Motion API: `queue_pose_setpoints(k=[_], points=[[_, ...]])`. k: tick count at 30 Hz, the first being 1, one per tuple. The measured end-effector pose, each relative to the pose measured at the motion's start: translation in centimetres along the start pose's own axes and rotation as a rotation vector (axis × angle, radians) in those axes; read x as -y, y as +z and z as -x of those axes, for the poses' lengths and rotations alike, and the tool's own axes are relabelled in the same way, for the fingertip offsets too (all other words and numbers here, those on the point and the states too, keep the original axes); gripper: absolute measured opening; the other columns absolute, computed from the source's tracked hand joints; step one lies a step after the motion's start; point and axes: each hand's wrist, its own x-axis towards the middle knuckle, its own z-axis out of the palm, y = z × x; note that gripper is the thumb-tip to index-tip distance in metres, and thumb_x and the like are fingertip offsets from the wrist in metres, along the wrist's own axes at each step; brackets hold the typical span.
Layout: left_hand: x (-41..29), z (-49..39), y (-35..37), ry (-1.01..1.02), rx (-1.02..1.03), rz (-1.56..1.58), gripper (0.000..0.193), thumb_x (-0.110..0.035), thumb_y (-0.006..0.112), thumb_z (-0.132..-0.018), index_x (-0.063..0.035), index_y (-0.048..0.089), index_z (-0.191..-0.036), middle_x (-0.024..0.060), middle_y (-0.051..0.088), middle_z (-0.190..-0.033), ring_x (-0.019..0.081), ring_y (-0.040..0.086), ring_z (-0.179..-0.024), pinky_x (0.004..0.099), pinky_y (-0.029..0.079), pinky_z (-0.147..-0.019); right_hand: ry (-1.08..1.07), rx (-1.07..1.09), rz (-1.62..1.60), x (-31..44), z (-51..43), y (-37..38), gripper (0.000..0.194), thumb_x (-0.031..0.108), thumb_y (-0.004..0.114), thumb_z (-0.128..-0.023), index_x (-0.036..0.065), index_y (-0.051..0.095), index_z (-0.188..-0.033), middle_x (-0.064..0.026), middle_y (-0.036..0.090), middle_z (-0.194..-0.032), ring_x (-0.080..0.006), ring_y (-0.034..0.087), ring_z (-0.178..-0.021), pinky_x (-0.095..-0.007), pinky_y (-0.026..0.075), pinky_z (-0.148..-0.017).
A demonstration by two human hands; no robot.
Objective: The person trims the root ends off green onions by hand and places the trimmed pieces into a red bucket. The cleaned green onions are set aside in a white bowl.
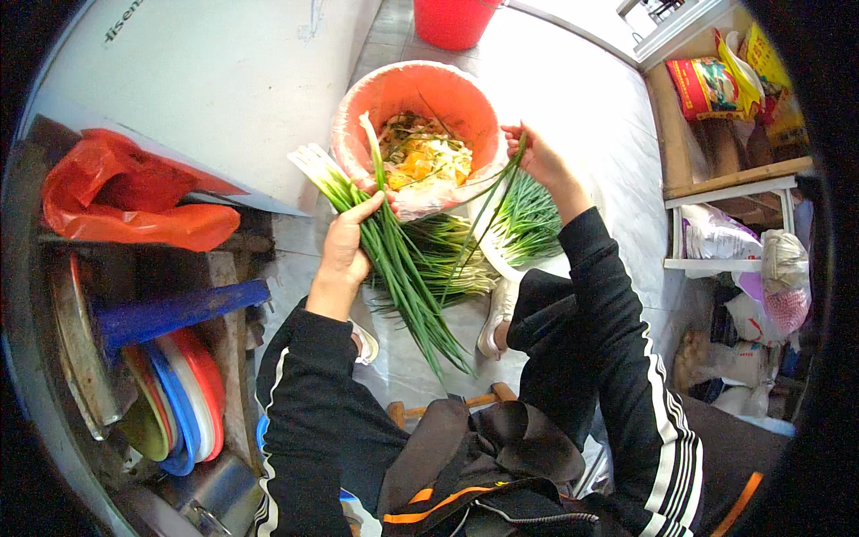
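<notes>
My left hand [349, 245] is closed around a bunch of green onions [402, 275], white ends up to the left and green tops hanging down to the right. One stalk leans apart over the rim of an orange bucket [419, 70] with a plastic liner, which holds food scraps [426, 158]. To the right of that rim, my right hand [533, 151] pinches a few limp green onion leaves [493, 201]. More green onions [449, 258] lie on the floor below the bucket, and another bunch [527, 215] rests in a pale container to the right.
A red bucket [456, 23] stands beyond. A white appliance [221, 87] is at the upper left, above a shelf with an orange-red plastic bag [134, 194] and plastic lids or basins [191, 396]. Shelves with packaged bags [711, 87] line the right. A wooden stool [480, 400] is below me.
</notes>
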Motion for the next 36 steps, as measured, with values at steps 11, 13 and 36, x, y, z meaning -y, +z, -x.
queue_pose_setpoints(k=[11, 13, 36], points=[[3.3, -0.7, 2.4, -0.044, -0.027, -0.239, 0.021, -0.002, 0.067, -0.07, -0.0055, 0.055, -0.087, 0.0011, 0.056, -0.07, 0.0113, 0.055, -0.057, 0.0232, 0.045, -0.053, 0.075, 0.141, 0.181, -0.5, 3.5, 4.9, 0.037, 0.034, 0.044, -0.09, 0.0, 0.058, -0.089, 0.0008, 0.048, -0.069, -0.0063, 0.042, -0.06, -0.0178, 0.038, -0.056], [4.1, -0.7, 3.2, -0.02, -0.021, -0.22, 0.019, -0.003, 0.067, -0.069, -0.0054, 0.057, -0.085, -0.0001, 0.056, -0.069, 0.0103, 0.053, -0.055, 0.0228, 0.044, -0.052, 0.023, 0.142, 0.202, -1.3, 4.1, 7.4, 0.036, 0.034, 0.044, -0.09, 0.001, 0.058, -0.085, 0.0004, 0.047, -0.068, -0.0076, 0.042, -0.059, -0.0187, 0.036, -0.055], [4.9, -1.1, 3.5, 0.005, 0.025, -0.309, 0.02, -0.004, 0.068, -0.069, -0.0052, 0.058, -0.086, -0.0005, 0.057, -0.073, 0.0097, 0.051, -0.057, 0.0221, 0.041, -0.05, -0.011, 0.182, 0.432, -3.5, 5.5, 11.4, 0.03, 0.031, 0.041, -0.091, 0.007, 0.058, -0.084, 0.0032, 0.048, -0.067, -0.0057, 0.041, -0.059, -0.02, 0.033, -0.05]])
